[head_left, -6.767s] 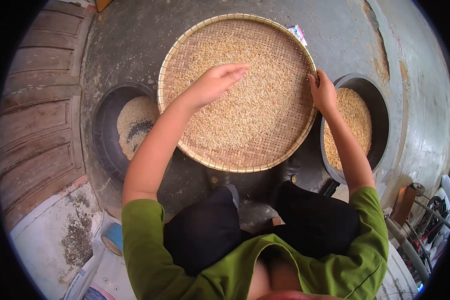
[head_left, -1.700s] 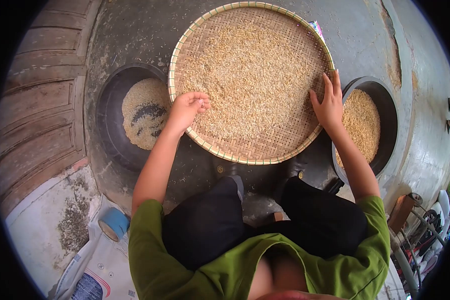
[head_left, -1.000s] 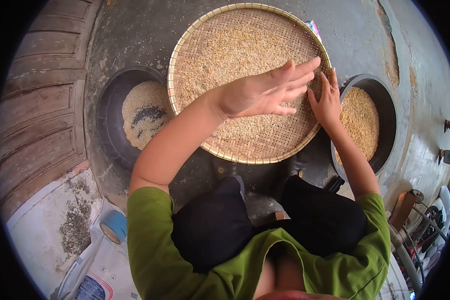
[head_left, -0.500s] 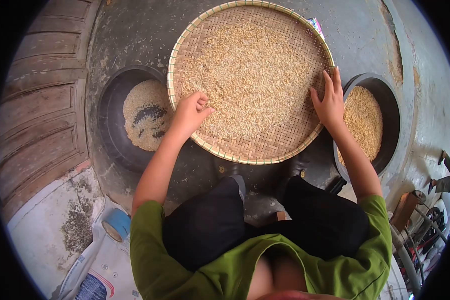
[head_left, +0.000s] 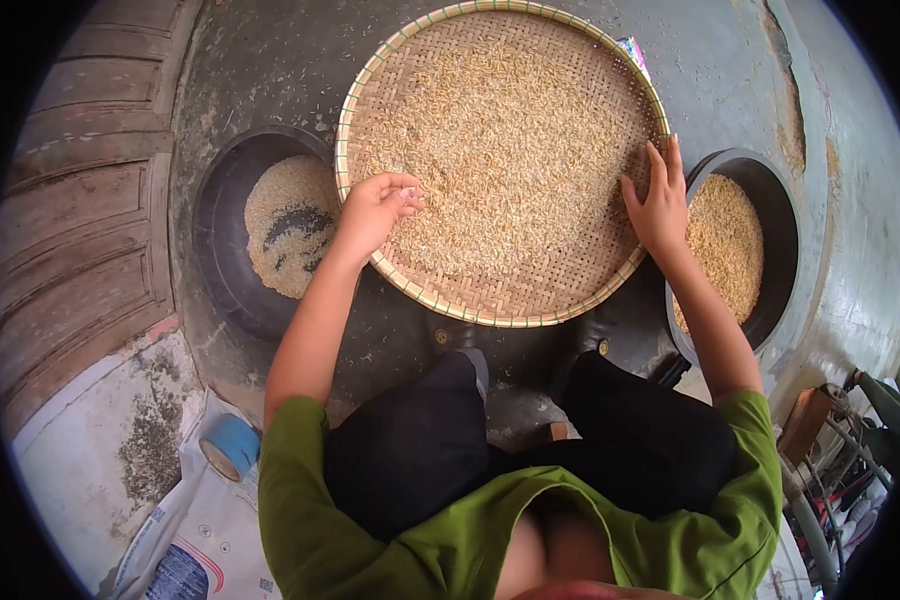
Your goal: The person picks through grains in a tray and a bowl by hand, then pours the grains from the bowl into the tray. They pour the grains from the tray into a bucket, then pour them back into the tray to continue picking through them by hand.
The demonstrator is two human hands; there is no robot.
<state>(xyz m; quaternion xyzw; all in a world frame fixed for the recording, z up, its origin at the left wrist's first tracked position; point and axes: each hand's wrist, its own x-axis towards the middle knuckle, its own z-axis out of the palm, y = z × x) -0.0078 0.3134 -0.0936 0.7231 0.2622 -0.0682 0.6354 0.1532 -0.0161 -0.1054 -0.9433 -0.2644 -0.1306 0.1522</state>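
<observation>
Left hand (head_left: pixel 375 208) sat at the near-left edge of the woven tray (head_left: pixel 490 322), fingers bunched narrow in a pinch down at the grain (head_left: pixel 510 130); whether a bit was caught btw the tips was too small to tell. Right hand (head_left: pixel 658 205) lay flat w/ fingers spread wide on the tray's right side, palm by the rim, holding nothing.

Risks, as I judged them: what bore the tray was hidden, so a heavy press from the right hand or a knock from the left wrist could rock it and spill grain over the near rim onto the concrete floor (head_left: pixel 270 70); a pinch lifted across the rim could shed bits short of any bowl; the pieces looked much alike, so wrong ones could get picked.

Containers: tray was round, bamboo-woven, grain spread thin over most of it, bare weave along the near edge; left bowl (head_left: pixel 210 230), dark, just beside the tray's left rim, held a shallow paler heap (head_left: pixel 285 235) w/ dark gaps in it; right bowl (head_left: pixel 785 230), dark, partly hidden under the tray's right rim and the right forearm, was fuller, w/ golden grain (head_left: pixel 725 240).
</observation>
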